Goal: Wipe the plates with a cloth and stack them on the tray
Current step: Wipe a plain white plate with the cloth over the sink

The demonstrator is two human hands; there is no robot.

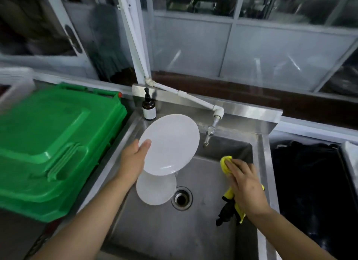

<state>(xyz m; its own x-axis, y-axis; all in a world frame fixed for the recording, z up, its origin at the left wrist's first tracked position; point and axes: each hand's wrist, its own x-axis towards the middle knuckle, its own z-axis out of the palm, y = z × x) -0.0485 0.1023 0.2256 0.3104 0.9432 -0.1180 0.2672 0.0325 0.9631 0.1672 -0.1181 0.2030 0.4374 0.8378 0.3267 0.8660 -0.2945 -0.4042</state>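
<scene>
Partly hidden under the right hand (pixel 244 184), a yellow cloth (pixel 225 164) is being gripped over the steel sink (pixel 203 236). Left, a second round white plate (pixel 155 190) is lying half-covered. Farther, the left hand (pixel 133 159) is pinching a tilted round white plate (pixel 170 143) by its near-left rim.

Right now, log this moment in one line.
left hand: holds plate | right hand: holds cloth | second plate: in sink
</scene>
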